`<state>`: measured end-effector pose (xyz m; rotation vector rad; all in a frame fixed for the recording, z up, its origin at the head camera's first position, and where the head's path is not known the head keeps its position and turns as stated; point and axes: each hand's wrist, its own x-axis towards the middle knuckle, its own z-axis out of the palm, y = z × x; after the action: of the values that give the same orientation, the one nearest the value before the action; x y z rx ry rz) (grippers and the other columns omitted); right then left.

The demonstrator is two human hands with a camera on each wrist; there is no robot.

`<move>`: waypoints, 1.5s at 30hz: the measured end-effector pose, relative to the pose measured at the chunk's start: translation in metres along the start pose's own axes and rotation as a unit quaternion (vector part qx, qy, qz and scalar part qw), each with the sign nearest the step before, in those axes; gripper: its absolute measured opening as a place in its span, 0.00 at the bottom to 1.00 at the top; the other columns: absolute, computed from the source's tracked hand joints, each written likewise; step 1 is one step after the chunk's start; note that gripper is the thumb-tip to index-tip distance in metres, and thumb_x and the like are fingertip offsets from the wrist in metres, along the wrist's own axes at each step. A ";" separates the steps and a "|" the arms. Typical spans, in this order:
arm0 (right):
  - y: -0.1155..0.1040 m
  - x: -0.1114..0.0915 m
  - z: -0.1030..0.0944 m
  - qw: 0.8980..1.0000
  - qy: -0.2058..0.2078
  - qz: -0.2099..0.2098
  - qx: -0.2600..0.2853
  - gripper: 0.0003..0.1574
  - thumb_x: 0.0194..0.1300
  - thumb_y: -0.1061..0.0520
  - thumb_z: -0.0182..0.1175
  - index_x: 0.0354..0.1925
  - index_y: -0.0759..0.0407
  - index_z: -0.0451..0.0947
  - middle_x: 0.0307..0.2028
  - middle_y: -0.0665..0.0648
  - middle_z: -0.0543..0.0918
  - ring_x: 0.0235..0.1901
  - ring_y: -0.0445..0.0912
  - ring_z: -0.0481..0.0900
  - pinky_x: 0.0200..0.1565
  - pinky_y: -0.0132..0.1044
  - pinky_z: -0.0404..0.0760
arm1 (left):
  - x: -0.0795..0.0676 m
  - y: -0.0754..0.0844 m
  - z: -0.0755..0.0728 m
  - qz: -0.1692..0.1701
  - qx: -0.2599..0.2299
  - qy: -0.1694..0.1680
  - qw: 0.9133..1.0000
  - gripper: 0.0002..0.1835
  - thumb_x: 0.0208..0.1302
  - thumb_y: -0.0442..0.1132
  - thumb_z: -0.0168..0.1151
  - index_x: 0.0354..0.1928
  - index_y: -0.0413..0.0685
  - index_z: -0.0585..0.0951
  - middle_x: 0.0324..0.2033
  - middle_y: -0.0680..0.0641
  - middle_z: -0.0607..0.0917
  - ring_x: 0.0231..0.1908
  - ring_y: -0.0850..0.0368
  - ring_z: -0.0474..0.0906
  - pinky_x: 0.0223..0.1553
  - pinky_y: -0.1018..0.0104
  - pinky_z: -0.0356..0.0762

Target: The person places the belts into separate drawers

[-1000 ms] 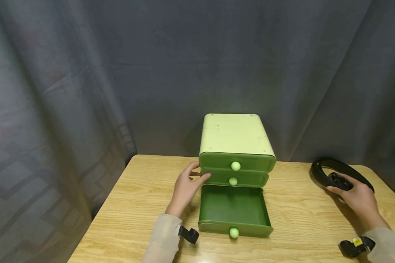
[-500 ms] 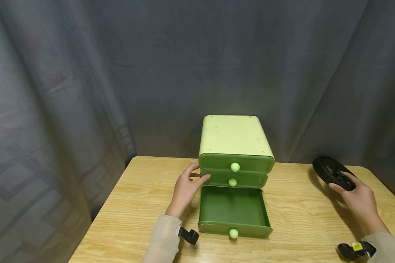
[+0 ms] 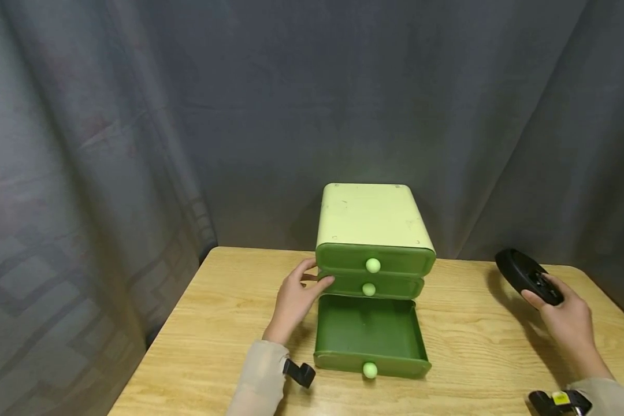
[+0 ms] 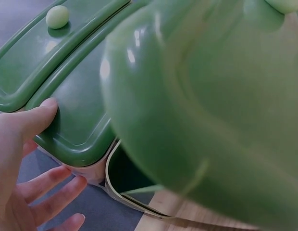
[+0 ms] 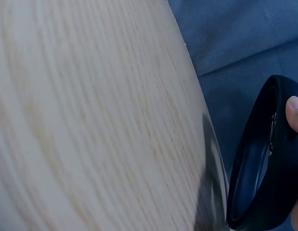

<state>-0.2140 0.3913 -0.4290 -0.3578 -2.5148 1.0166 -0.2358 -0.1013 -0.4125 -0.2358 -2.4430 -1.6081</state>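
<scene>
A small drawer cabinet (image 3: 374, 214) with a pale yellow-green top stands on the table. Its bottom drawer (image 3: 369, 329) is pulled out and holds nothing visible. Above it, the top drawer (image 3: 343, 260) and the middle drawer (image 3: 395, 286) are pushed in. My left hand (image 3: 293, 300) grips the cabinet's left front corner. Its thumb (image 4: 41, 118) presses the middle drawer's front, while the other fingers reach along the side. At the right, my right hand (image 3: 569, 318) holds a looped black belt (image 3: 520, 271) with a buckle, tilted above the table.
The wooden table (image 3: 213, 335) ends at a grey curtain (image 3: 301, 115) behind the cabinet. More curtain hangs down the left side. Each sleeve carries a black wrist camera, such as the left wrist camera (image 3: 301, 374).
My right hand has lifted and tilted the belt, so its open ring has turned away from the head view. The left hand and the drawers stay as they were.
</scene>
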 end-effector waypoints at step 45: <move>-0.016 -0.017 -0.028 0.998 0.062 -0.005 -0.005 0.43 0.66 0.47 0.66 0.70 0.66 0.64 0.63 0.55 0.74 0.36 0.21 0.58 0.33 0.23 0.61 | 0.000 0.005 0.004 -0.001 -0.005 -0.005 1.000 0.28 0.59 0.60 0.69 0.61 0.64 0.78 0.56 0.59 0.80 0.50 0.55 0.78 0.55 0.47 0.73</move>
<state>-0.1874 0.3904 -0.4037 -0.3974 -2.4100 0.9476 -0.2347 -0.0959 -0.4092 -0.2438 -2.4443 -1.6235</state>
